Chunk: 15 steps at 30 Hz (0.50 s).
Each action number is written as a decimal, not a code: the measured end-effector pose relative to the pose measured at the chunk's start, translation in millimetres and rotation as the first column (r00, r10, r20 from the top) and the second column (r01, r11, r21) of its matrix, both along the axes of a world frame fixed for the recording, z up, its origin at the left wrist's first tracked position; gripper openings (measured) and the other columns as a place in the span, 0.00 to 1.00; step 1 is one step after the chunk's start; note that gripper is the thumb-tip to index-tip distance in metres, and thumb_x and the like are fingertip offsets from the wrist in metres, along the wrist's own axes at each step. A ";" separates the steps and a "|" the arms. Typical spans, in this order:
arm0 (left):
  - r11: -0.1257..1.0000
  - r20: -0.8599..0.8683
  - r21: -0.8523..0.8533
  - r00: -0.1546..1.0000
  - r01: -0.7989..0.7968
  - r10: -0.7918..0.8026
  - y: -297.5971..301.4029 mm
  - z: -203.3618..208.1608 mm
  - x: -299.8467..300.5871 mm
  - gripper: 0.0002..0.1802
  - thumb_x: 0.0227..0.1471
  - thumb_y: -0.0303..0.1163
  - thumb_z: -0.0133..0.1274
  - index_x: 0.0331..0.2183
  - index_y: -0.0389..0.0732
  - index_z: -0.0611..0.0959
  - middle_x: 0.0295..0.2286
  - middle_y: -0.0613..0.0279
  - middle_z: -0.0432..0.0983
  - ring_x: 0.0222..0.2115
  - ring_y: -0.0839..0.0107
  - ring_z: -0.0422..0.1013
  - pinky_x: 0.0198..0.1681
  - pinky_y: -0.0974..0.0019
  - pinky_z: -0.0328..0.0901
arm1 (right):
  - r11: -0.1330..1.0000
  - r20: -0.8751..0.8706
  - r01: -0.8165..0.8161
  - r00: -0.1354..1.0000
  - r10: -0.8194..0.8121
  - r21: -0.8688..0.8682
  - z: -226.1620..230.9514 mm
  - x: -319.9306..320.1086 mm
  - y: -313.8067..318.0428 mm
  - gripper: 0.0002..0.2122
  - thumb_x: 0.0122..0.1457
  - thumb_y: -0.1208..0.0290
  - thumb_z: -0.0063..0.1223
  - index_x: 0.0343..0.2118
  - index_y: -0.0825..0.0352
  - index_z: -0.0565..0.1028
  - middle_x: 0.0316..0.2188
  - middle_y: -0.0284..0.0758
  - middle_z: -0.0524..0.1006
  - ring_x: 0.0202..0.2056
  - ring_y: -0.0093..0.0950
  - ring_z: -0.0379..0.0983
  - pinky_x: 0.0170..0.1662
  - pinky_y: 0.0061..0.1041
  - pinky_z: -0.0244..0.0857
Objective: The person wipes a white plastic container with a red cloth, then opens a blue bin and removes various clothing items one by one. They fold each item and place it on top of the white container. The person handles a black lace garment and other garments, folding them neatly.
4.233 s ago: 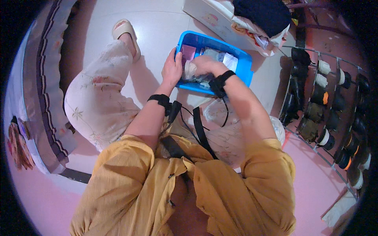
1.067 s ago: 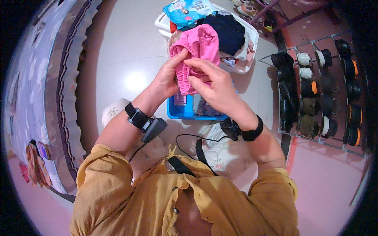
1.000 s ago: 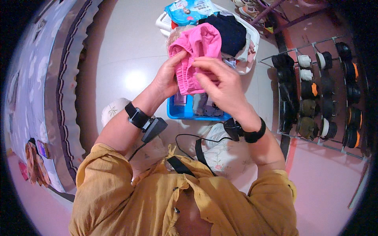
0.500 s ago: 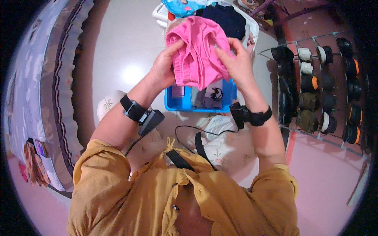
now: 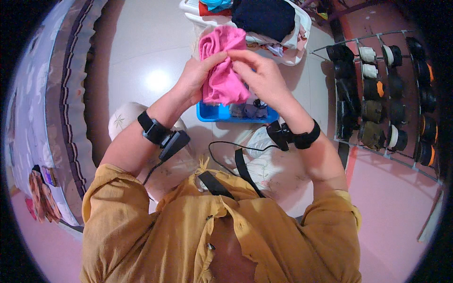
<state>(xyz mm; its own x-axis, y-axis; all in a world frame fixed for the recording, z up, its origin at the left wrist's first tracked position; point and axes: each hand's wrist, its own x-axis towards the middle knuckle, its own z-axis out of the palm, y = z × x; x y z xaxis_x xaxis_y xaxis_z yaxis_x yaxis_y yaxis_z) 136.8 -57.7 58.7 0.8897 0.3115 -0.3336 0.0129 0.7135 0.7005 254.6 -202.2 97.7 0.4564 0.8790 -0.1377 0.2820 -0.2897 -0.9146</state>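
A pink cloth garment (image 5: 219, 89), folded into a narrow bundle, is held up in front of me. My left hand (image 5: 191, 80) grips its left side, thumb lying across the front. From the right, my right hand (image 5: 262, 78) pinches the fabric near its upper middle, close to the left thumb. Below and partly behind the garment stands a blue plastic bin (image 5: 210, 116) with greyish items and a small black thing inside. The garment hides part of the bin.
Beyond, a white basket (image 5: 306, 33) holds dark folded cloth (image 5: 264, 19) and red and blue pieces. At right stands a metal rack with several shoes (image 5: 371, 111). A bed with a patterned cover (image 5: 42, 94) runs along the left. A black cable (image 5: 222, 142) crosses my lap.
The pink garment was spread wider and is now folded narrower. My right hand has moved left, bringing its side in toward my left hand. More of the white basket shows.
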 end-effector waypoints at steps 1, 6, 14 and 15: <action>0.999 -0.035 -0.010 0.999 -0.039 0.039 -0.7 -3.6 -4.9 0.26 0.54 0.31 0.56 0.53 0.37 0.69 0.43 0.55 0.74 0.40 0.67 0.75 0.44 0.63 0.72 | 0.999 -0.120 0.025 0.992 -0.029 -0.032 -5.4 4.6 -3.2 0.28 0.60 0.55 0.53 0.57 0.69 0.65 0.50 0.40 0.72 0.49 0.27 0.70 0.51 0.25 0.63; 0.989 -0.102 -0.127 0.991 0.070 -0.083 -2.1 -19.9 -28.6 0.23 0.53 0.31 0.56 0.50 0.36 0.72 0.43 0.57 0.76 0.40 0.68 0.76 0.46 0.64 0.72 | 0.933 -0.545 0.258 0.759 -0.356 -0.250 -49.7 -6.4 -18.3 0.38 0.55 0.47 0.59 0.59 0.72 0.60 0.56 0.46 0.68 0.56 0.35 0.65 0.56 0.32 0.62; 0.985 -0.022 0.000 0.985 0.172 -0.172 -19.8 -22.8 -30.0 0.26 0.56 0.36 0.56 0.53 0.39 0.70 0.45 0.61 0.74 0.42 0.72 0.74 0.49 0.66 0.70 | 0.937 -0.769 0.345 0.615 -0.174 0.064 -54.2 -31.0 -16.9 0.19 0.59 0.71 0.57 0.52 0.66 0.68 0.47 0.34 0.74 0.47 0.25 0.73 0.50 0.27 0.68; 0.980 -0.084 0.010 0.977 0.199 -0.197 -21.0 -23.4 -29.9 0.27 0.56 0.38 0.56 0.55 0.40 0.69 0.45 0.62 0.74 0.43 0.74 0.73 0.49 0.67 0.69 | 0.924 -0.744 0.379 0.634 -0.213 0.058 -57.6 -33.7 -14.2 0.19 0.58 0.72 0.57 0.52 0.66 0.68 0.46 0.33 0.75 0.45 0.24 0.73 0.50 0.27 0.68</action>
